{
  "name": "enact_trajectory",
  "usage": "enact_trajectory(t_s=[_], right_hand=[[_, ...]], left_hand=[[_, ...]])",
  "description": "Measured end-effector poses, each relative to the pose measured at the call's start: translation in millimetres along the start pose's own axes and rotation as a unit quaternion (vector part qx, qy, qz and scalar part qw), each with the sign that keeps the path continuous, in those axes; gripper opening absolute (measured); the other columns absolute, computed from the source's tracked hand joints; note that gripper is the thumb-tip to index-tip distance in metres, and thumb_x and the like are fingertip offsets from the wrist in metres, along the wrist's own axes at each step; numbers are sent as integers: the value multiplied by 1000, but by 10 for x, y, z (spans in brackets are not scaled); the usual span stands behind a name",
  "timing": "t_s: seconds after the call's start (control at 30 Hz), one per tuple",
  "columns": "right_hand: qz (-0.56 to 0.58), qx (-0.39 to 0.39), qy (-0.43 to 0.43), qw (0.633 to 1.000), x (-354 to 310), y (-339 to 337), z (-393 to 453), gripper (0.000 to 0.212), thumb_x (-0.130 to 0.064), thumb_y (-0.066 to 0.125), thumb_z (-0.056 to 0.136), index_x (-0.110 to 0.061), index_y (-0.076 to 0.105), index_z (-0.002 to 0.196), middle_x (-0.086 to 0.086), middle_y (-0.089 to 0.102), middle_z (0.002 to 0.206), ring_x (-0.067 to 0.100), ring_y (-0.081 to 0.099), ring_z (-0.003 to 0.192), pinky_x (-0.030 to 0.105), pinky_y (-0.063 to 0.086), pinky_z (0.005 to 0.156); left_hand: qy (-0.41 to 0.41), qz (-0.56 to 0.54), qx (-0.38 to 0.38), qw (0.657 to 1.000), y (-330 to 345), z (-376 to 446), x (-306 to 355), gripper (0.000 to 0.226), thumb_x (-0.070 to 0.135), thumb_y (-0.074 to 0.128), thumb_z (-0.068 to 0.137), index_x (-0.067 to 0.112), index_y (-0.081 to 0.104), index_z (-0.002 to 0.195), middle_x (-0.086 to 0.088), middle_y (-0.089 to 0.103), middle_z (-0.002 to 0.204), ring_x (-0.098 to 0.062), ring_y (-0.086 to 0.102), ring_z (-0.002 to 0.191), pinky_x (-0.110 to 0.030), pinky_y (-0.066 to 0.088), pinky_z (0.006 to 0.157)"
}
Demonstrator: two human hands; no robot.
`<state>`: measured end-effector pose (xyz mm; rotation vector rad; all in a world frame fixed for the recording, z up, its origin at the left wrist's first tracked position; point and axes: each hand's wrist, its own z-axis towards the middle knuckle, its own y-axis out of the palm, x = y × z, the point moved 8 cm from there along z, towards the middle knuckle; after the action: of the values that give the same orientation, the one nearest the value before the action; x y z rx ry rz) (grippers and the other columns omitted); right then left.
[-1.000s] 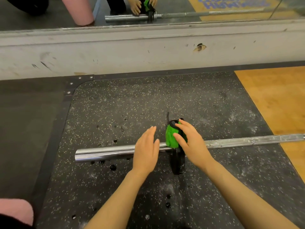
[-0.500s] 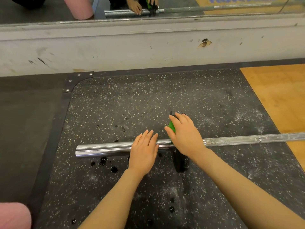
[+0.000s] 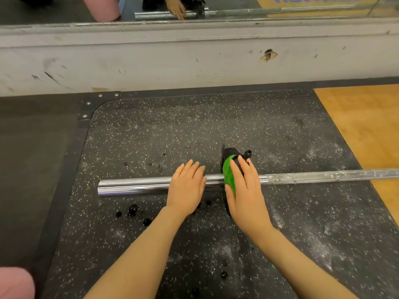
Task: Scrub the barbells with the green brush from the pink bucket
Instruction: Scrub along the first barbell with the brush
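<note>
Pink shows at the far lower left, the rim of what is likely the pink bucket (image 3: 15,283), well apart from the work. Right of it, on the speckled rubber mat (image 3: 151,130), lies the barbell (image 3: 133,186), its chrome sleeve pointing left and its thinner, grimier shaft running off to the right over the wooden floor (image 3: 371,117). Dark wet drops dot the mat just below the sleeve.

The risks, as I judge them: the bar is round and rests loose on the floor, so a hard stroke could roll it away from or toward the person unless it is held down. The wet chrome may let a flat palm slide. The brush sits at the step where the sleeve meets the shaft, and it could catch there and twist out of the hand.

The left hand (image 3: 186,188) lies flat on the sleeve, fingers straight and together, pressing down and gripping nothing. Just beside it, the right hand (image 3: 244,186) curls around the green brush (image 3: 229,175), thumb on the near side and fingers over the top, holding it against the bar at the collar. A black part of the brush pokes out beyond the fingertips.
</note>
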<state>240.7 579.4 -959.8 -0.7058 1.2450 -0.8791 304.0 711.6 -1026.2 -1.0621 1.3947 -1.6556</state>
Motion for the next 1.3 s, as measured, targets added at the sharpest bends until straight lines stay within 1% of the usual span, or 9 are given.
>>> enact_trajectory(t_s=[0.07, 0.13, 0.27, 0.43, 0.73, 0.97, 1.1, 1.2, 1.3], right_hand=[[18, -4, 4, 1000, 17, -19, 52, 53, -14, 55, 93, -6, 39, 143, 13, 32, 151, 31, 22, 143, 46, 23, 117], [4, -12, 9, 1000, 22, -26, 211, 55, -17, 55, 87, -8, 44, 141, 16, 33, 150, 36, 23, 141, 49, 26, 115], [-17, -43, 34, 998, 42, 56, 529, 50, -34, 51, 98, -15, 44, 143, 13, 19, 158, 37, 10, 145, 40, 17, 115], [-34, -23, 16, 999, 20, 52, 586, 45, -23, 50, 99, -6, 45, 141, 18, 30, 153, 35, 21, 142, 35, 10, 116], [12, 26, 3, 1000, 80, 137, 83, 49, -25, 43, 97, -9, 40, 144, 8, 19, 158, 32, 17, 146, 44, 22, 116], [33, -16, 31, 999, 143, 85, 721, 46, -23, 47, 100, -9, 42, 143, 10, 25, 156, 29, 21, 144, 37, 19, 117], [38, -38, 46, 997, 178, 84, 1015, 46, -21, 49, 100, -9, 42, 143, 11, 26, 156, 30, 23, 143, 38, 20, 116], [29, -15, 37, 999, 184, 112, 1013, 46, -20, 51, 98, -9, 43, 142, 11, 27, 155, 31, 24, 143, 41, 23, 117], [26, 32, 22, 999, 166, 125, 825, 47, -19, 52, 97, -10, 43, 142, 9, 26, 156, 31, 21, 144, 37, 19, 117]], left_hand=[[-1, -5, 3, 1000, -4, 22, -10, 50, 35, 26, 99, 10, 62, 123, -7, 62, 128, -25, 51, 127, -41, 33, 110], [-1, -9, 5, 1000, -4, 51, -25, 50, 35, 26, 99, 10, 62, 123, -7, 62, 128, -26, 51, 127, -42, 33, 110], [2, -1, 3, 1000, -15, 124, -43, 52, 36, 24, 99, 9, 62, 123, -8, 61, 128, -26, 51, 127, -42, 32, 110], [2, -6, -6, 1000, -8, 244, -94, 53, 36, 22, 99, 10, 61, 124, -9, 60, 131, -26, 49, 129, -41, 32, 110], [12, -13, -18, 1000, 17, 422, -152, 53, 36, 19, 101, 11, 54, 133, -9, 52, 140, -26, 39, 137, -38, 24, 115], [15, -6, -30, 999, 8, 611, -206, 46, 34, 23, 105, 13, 40, 143, -6, 38, 151, -22, 24, 144, -34, 8, 118], [12, 0, -33, 999, 10, 762, -255, 46, 34, 22, 105, 15, 36, 145, -4, 33, 153, -20, 19, 145, -33, 7, 118], [14, 3, -33, 999, 11, 839, -281, 47, 34, 21, 105, 15, 35, 145, -3, 33, 154, -19, 18, 146, -33, 9, 118], [14, -5, -35, 999, 28, 869, -286, 47, 34, 21, 105, 16, 34, 146, -2, 32, 154, -18, 18, 146, -32, 11, 118]])
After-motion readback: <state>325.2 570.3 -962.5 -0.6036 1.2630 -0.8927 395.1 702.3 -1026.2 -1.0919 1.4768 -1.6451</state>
